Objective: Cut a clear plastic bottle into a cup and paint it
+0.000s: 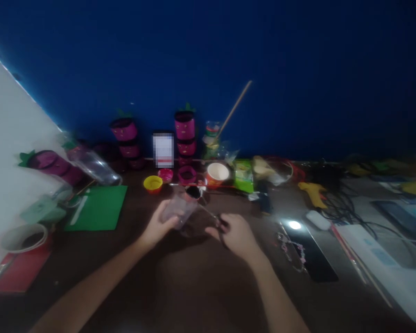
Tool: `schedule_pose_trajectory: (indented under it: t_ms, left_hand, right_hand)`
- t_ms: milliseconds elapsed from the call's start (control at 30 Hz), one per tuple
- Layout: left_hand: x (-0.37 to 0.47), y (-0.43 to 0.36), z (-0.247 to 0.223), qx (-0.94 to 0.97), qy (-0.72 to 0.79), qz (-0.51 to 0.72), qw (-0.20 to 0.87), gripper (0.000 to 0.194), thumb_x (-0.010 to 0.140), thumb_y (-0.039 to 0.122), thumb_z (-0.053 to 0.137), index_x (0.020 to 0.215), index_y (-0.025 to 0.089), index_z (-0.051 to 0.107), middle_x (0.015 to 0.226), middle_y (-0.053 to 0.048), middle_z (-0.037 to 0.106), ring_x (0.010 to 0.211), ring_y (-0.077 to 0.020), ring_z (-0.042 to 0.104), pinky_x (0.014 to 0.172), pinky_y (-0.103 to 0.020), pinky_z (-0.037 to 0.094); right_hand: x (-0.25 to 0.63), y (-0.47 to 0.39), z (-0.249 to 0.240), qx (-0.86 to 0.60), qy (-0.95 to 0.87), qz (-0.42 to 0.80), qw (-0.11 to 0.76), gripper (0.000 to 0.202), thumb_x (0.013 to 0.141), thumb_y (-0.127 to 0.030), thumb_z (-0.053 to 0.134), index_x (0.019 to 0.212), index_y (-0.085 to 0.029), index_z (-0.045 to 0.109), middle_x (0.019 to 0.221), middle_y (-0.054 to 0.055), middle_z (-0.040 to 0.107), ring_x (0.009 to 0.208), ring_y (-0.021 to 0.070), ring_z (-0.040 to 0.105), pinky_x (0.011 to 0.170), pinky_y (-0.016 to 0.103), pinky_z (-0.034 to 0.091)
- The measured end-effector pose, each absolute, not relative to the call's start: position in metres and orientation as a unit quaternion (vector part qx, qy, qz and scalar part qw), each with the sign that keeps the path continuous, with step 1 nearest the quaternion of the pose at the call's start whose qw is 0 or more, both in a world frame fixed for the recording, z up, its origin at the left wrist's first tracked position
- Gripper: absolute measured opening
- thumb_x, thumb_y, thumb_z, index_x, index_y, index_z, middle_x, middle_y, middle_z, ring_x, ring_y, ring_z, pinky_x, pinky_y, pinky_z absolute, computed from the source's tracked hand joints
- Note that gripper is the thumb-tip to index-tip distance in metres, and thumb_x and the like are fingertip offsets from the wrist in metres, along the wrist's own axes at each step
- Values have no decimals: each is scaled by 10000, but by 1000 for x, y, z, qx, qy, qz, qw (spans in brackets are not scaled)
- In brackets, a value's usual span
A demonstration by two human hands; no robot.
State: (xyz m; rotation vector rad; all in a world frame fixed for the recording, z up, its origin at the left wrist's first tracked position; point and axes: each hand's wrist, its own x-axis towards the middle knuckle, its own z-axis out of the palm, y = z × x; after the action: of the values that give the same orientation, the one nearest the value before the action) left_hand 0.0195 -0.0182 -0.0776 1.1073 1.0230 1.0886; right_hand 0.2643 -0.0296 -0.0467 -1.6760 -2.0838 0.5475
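Blue wall (208,55) above dark bench (194,286) | centre: left hand (156,227) fingers clamped on clear plastic piece (180,209); right hand (238,237) fingers around scissors (223,225) | likely cutting step; any further snip calls for steady plastic, fingertips off blades

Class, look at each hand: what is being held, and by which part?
The left hand grips a clear plastic piece by its side, near one end. The right hand holds scissors by the handles.
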Motion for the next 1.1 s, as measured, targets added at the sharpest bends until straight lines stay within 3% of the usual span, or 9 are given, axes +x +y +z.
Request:
schedule_pose_trajectory:
  t_ms: [100, 233, 433, 567, 667, 900, 1100]
  left_hand:
    - [21, -19, -78, 494, 459, 488, 553, 566, 663, 336, 728, 1133, 207, 441, 1086, -67, 615, 958, -199, 613, 825, -316, 482]
    - [25, -24, -82, 518, 445, 533, 499, 653, 653, 298, 742, 1154, 262, 325, 1223, -90, 517, 872, -165, 629, 793, -351, 521]
    - [22, -26, -91, 616, 505, 542, 268, 648, 642, 276, 755, 1181, 216, 402, 1184, -103, 486, 1075, -241, 546, 903, -414, 480]
    - [21, -28, -85, 690, 477, 533, 110, 554, 669, 234, 740, 1155, 210, 475, 1142, -93, 495, 1095, -245, 511, 896, -422, 478]
    - [23, -31, -81, 710, 460, 531, 48, 495, 702, 205, 714, 1144, 211, 493, 1137, -100, 483, 1061, -231, 525, 840, -387, 508]
    - [24, -38, -84, 744, 434, 506, -41, 410, 759, 161, 648, 1141, 228, 516, 1162, -107, 443, 1041, -223, 522, 788, -335, 522]
    - [22, -42, -87, 748, 447, 489, -48, 379, 764, 164, 633, 1127, 245, 559, 1156, -97, 431, 1023, -223, 516, 778, -319, 520]
  right_hand:
    - [258, -33, -52, -605, -702, 324, 189, 379, 710, -564, 613, 701, -187, 572, 582, -21, 534, 543, 120, 468, 537, 235, 304]
    - [249, -40, -48, -599, -615, 470, 206, 408, 742, -568, 567, 833, -172, 598, 653, -15, 546, 609, 132, 500, 569, 238, 356]
    - [236, -56, -40, -568, -545, 585, 195, 438, 725, -563, 595, 936, -180, 602, 850, 23, 597, 812, 188, 547, 727, 280, 410]
    - [231, -61, -46, -546, -538, 610, 199, 431, 744, -557, 581, 950, -179, 597, 855, 25, 594, 814, 181, 540, 727, 279, 406]
    - [227, -60, -46, -529, -542, 620, 204, 365, 755, -518, 584, 873, -173, 591, 772, 5, 568, 733, 151, 515, 666, 255, 393]
    - [213, -62, -39, -564, -534, 593, 212, 401, 757, -558, 545, 675, -165, 554, 664, -2, 544, 644, 130, 498, 593, 234, 365]
    - [212, -61, -49, -592, -544, 558, 204, 510, 768, -650, 461, 611, -166, 501, 559, -16, 494, 545, 111, 475, 537, 231, 344]
